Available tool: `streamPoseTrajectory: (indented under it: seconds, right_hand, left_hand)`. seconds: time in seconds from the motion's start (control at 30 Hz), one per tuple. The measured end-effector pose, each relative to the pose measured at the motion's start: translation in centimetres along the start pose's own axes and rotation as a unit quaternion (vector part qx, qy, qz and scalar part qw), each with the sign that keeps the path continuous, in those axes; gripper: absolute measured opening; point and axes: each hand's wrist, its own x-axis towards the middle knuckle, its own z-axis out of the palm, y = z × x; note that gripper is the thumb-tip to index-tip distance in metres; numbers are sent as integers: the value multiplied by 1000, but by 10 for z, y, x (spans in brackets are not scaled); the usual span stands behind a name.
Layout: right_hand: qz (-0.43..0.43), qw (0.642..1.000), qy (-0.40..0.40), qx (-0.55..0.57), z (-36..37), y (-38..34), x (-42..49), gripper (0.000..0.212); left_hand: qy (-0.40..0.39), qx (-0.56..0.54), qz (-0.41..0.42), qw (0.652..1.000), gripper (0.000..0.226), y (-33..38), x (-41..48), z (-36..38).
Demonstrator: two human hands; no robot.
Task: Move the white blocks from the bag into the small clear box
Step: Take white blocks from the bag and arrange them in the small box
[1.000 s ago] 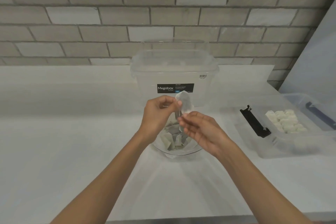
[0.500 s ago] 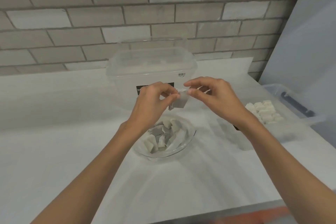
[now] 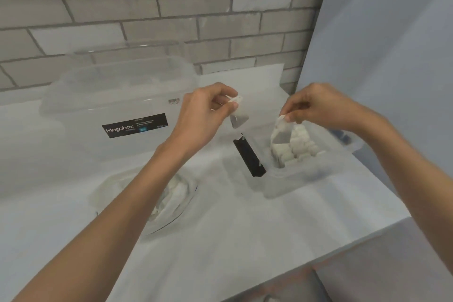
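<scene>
**A:** Nearest us, the glass bowl (image 3: 195,191) of packets sits under the left forearm. The left hand (image 3: 203,115) pinches a piece of wrapper (image 3: 239,115), held up and clear.

**B:** The right hand (image 3: 318,108) pinches the bag (image 3: 282,131) over the small clear box (image 3: 294,179), just above the white blocks (image 3: 299,144). That's the emptying step, I'd say. Next comes a tip, mouth down.

**A:** Tight room, though. The black latch (image 3: 250,154) is beside it, the table (image 3: 367,235) edge is close on the right, and the big tub (image 3: 122,95) stands behind.

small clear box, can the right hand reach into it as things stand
Probably yes: the right hand hangs just above the small clear box, whose top is open, with nothing between them but the bag it pinches.
</scene>
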Motion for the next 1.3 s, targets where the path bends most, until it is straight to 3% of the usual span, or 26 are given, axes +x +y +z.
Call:
streamPoseTrajectory:
  seconds: [0.2,0.33,0.63,0.83,1.03,1.17,1.3]
  right_hand:
    - [75,977,-195,-32,39,67,19,7]
    - [91,959,-263,-57,59,86,24,11]
    - [93,957,-273,-28,66,94,24,15]
    - [96,968,-231,-4,47,97,22,23]
    - [98,983,-145,53,24,103,17,16]
    - [96,984,-138,60,23,107,16,15]
    - [96,983,-146,62,26,110,17,15]
  left_hand:
    - [-48,6,-20,999,3,7,15,43]
    - [-64,5,-35,997,3,8,22,60]
    - [-115,43,-60,991,4,12,29,86]
    - [-183,73,-76,977,4,13,37,100]
    - [-251,230,-81,937,13,1,59,120]
    - [-286,318,-107,898,25,-3,62,140]
    - [-276,347,-111,889,28,-8,62,154]
